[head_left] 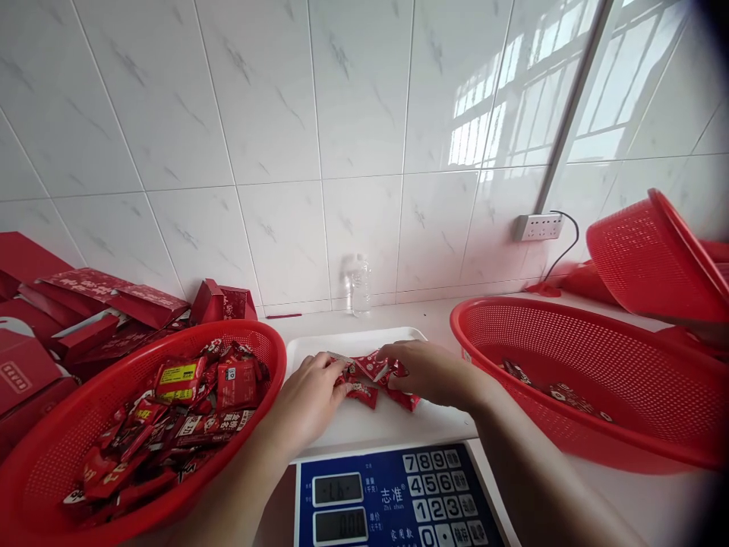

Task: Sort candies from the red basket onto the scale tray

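My left hand (312,396) curls its fingers around the near-left side of a small cluster of red wrapped snack packets (364,393). From the other side, my right hand (424,374) grips packets of the same cluster between thumb and fingers. The packets are at the white tray (392,431) of a weighing scale; how many each hand holds is hidden. In front of the tray is the scale's blue panel (392,497), with number keys and two displays; the lower display seems to read zeros.
A red mesh basket (273,346) full of red packets stands at left, with red boxes (137,304) behind it. At right is another red basket (484,311) with a few packets, and a tilted basket (654,258). A clear bottle (361,287) stands by the wall.
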The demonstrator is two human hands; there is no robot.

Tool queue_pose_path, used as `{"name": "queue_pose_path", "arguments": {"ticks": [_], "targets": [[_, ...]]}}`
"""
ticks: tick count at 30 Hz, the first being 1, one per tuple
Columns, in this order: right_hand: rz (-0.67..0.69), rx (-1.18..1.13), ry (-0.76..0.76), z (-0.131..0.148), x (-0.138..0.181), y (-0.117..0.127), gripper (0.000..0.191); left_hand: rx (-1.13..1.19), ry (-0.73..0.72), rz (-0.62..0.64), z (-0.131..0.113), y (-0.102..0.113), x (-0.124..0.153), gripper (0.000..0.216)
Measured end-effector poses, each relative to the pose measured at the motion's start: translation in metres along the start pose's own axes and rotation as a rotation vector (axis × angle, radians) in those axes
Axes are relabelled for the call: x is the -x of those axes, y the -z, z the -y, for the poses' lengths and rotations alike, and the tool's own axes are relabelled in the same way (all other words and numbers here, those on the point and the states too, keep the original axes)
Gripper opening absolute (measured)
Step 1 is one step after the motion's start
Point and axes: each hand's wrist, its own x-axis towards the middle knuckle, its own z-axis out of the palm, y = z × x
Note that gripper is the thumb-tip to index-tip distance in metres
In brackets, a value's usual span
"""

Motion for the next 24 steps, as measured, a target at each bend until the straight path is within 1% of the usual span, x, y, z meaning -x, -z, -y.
{"name": "queue_pose_path", "arguments": {"ticks": [6, 9, 12, 15, 17, 20, 22, 24], "targets": [[-0.027, -0.009, 0.006, 0.008, -0.007, -0.009, 0.036, -0.034, 0.048, 0.049, -0.004, 0.0, 0.0, 0.032], [-0.026, -0.017, -0.005, 0.008, -0.006, -0.007, 0.037, -0.089, 0.043, 0.07, -0.007, 0.002, 0.001, 0.035], [-0.022, -0.037, -0.004, 0.01, -0.002, -0.001, 0.037, -0.159, 0.039, 0.123, -0.012, 0.005, 0.001, 0.037], [-0.015, -0.007, -0.011, 0.012, 0.002, 0.003, 0.037, -0.162, 0.025, 0.153, -0.014, 0.007, 0.002, 0.035], [-0.004, 0.021, -0.025, 0.013, 0.003, 0.003, 0.037, -0.159, 0.018, 0.16, -0.014, 0.007, 0.002, 0.035], [0.01, -0.002, -0.009, 0.012, 0.002, 0.0, 0.04, -0.143, -0.001, 0.172, -0.012, 0.005, 0.002, 0.036], [-0.001, -0.022, 0.013, 0.012, 0.001, -0.002, 0.041, -0.133, -0.014, 0.171, -0.011, 0.005, 0.002, 0.037], [-0.031, -0.021, 0.033, 0.012, 0.0, -0.003, 0.038, -0.148, -0.015, 0.142, -0.012, 0.005, 0.001, 0.033]]}}
